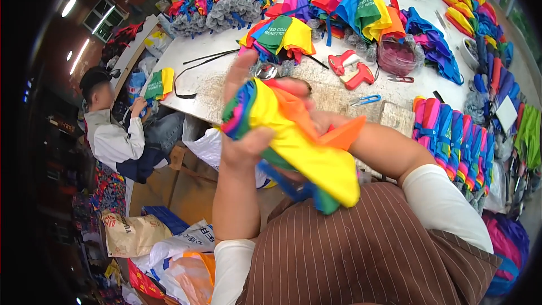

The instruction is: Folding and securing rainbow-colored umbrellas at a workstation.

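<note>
Left hand (pixel 241 118) is raised in front of the chest, fingers (pixel 240 70) extended upward and thumb pressed against a folded rainbow-coloured umbrella canopy (pixel 299 147); the cloth lies bunched across the palm and hangs down past the wrist. Right hand (pixel 316 116) sits just behind the canopy, largely covered by it; its fingers (pixel 293 86) curl over the orange and yellow panels from the far side, closed on the cloth. The canopy is held between both hands, clear of the worktable (pixel 226 87).

Beyond the fingertips on the table: a small round metal part (pixel 266 71), a red tagging gun (pixel 351 69), blue snips (pixel 366 100) to the right of the right-hand fingers, and heaps of folded multicoloured canopies (pixel 282 34). A row of rolled umbrellas (pixel 451 141) lies right of the right forearm. Another person (pixel 113 130) works well left of the left hand.
</note>
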Demonstrator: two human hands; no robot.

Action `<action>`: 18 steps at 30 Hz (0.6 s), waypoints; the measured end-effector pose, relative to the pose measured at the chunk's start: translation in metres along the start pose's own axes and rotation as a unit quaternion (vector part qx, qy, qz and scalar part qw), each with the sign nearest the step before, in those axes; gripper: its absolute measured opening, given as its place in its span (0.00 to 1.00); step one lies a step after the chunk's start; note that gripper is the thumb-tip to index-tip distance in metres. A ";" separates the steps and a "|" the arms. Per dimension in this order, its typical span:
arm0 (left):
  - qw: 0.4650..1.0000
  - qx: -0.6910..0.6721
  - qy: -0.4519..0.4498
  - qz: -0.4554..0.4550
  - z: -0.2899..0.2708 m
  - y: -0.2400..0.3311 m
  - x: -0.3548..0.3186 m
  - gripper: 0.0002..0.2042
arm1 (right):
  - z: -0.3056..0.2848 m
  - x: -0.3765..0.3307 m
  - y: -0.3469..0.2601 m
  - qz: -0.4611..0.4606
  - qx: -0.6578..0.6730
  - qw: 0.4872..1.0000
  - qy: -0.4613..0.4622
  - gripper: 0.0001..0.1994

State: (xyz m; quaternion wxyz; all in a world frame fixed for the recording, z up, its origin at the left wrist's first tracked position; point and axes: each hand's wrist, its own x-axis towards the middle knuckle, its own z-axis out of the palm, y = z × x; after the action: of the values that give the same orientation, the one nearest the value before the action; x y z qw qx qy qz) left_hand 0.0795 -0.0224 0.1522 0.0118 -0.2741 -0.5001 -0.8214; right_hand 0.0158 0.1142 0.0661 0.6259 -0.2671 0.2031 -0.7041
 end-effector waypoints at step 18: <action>0.990 0.046 0.073 0.109 0.015 -0.007 0.016 0.36 | 0.022 -0.028 -0.021 0.019 -0.378 0.925 -0.019 0.36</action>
State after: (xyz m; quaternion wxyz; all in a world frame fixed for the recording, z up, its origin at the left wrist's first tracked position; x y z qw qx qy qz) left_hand 0.0708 -0.0021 0.1590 0.1507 -0.2652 -0.5021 -0.8092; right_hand 0.0155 0.1461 0.0923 0.4955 -0.4932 0.4473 -0.5578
